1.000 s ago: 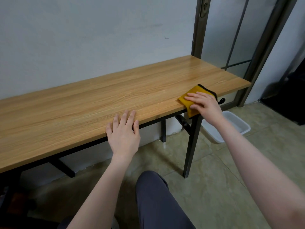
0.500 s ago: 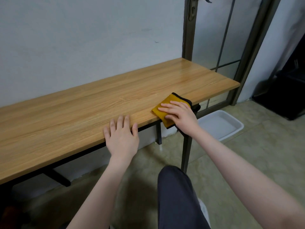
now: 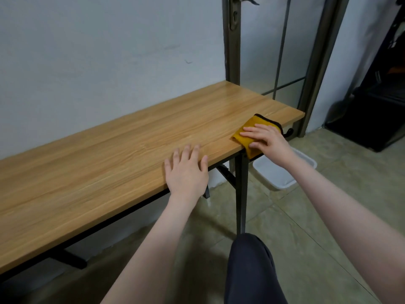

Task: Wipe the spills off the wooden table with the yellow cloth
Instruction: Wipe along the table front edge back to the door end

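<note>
Yellow cloth (image 3: 247, 133), partly hidden under flat right hand (image 3: 268, 140), overhanging table (image 3: 109, 163) edge

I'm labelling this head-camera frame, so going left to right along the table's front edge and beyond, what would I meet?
Left hand flat on the wooden table → yellow cloth → right hand pressing on it → white tray on the floor → black cabinet.
</note>
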